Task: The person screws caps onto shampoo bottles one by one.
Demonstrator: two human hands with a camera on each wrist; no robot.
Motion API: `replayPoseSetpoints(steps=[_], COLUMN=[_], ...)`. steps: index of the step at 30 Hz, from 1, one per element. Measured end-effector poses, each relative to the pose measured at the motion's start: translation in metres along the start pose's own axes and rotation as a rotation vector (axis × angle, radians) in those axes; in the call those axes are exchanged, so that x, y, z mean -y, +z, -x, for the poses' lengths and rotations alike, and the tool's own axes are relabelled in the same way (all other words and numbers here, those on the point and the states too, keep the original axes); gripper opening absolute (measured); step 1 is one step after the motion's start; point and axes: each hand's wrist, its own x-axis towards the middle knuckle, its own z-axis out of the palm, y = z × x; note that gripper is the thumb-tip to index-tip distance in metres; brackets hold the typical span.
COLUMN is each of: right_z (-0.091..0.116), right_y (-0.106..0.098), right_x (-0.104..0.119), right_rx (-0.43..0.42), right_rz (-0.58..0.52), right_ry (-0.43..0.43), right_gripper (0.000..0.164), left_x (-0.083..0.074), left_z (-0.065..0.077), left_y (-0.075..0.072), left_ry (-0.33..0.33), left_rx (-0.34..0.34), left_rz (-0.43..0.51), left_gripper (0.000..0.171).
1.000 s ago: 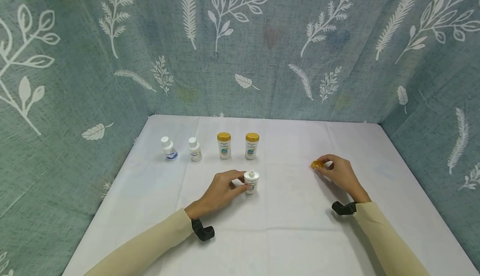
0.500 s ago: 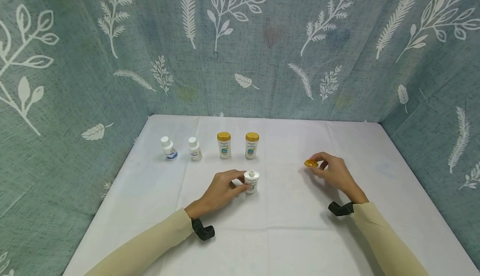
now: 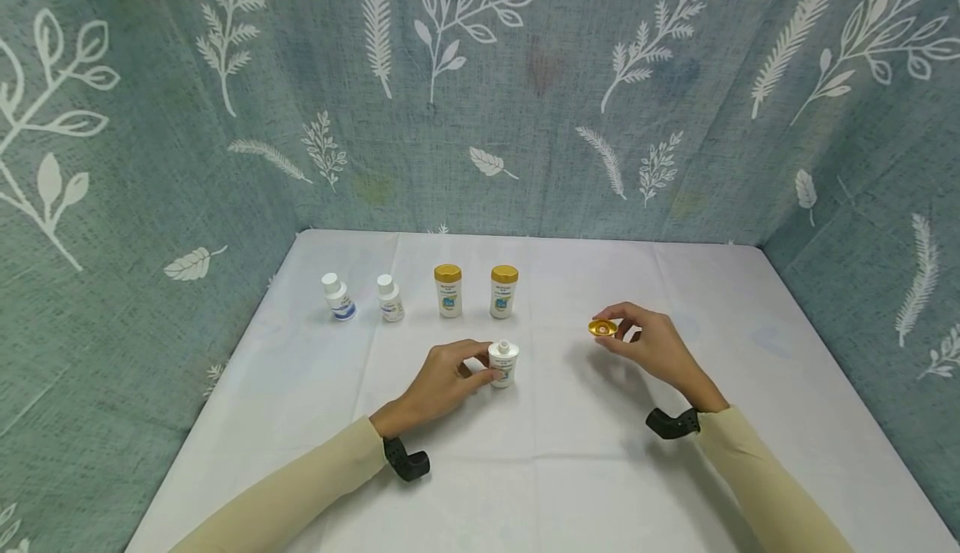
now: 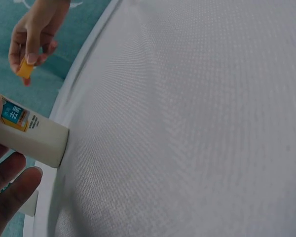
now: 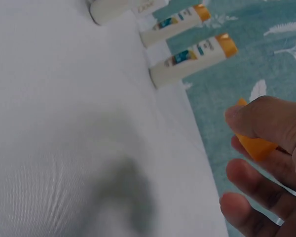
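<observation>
My left hand grips a small white bottle that stands upright on the table with its neck bare. In the left wrist view the same bottle shows a blue and yellow label beside the thumb. Over to the right, my right hand pinches a gold cap above the table, its hollow underside facing up. Seen from the right wrist, the orange-gold cap sits between thumb and forefinger, the other fingers apart from it.
Behind the left hand stand two white bottles with gold caps, one bottle left of the other bottle. Further left are two white-capped bottles, a blue-labelled bottle and another bottle. A patterned curtain encloses the white table.
My right hand has moved left and slightly up with the gold cap, whose underside has turned upward. The left hand and its bottle have stayed in place.
</observation>
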Motion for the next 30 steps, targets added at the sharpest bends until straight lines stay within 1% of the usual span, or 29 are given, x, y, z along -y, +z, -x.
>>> replayPoseSetpoints(steps=[4, 9, 16, 23, 27, 30], right_z=[0.000, 0.001, -0.002, -0.003, -0.005, -0.006], right_y=[0.002, 0.004, 0.007, 0.011, 0.013, 0.014], right_x=[0.009, 0.017, 0.026, 0.031, 0.033, 0.035], right_rx=[0.007, 0.029, 0.065, 0.083, 0.120, 0.145], right_rz=[-0.051, -0.107, -0.159, -0.220, -0.254, -0.259], right_ry=[-0.029, -0.021, -0.041, -0.033, -0.042, -0.044], right_gripper=[0.029, 0.029, 0.028, 0.033, 0.034, 0.033], left_x=[0.000, 0.000, -0.003, -0.002, -0.001, -0.001], left_z=[0.000, -0.001, -0.001, -0.002, -0.001, 0.000], left_y=[0.000, 0.000, 0.000, -0.001, 0.000, 0.000], left_ry=[-0.002, -0.007, 0.000, -0.016, -0.009, -0.002], left_rx=[0.006, 0.011, 0.008, 0.017, 0.012, 0.005], left_rz=[-0.001, -0.005, -0.017, 0.011, 0.031, 0.027], left_gripper=[0.033, 0.034, 0.034, 0.034, 0.033, 0.032])
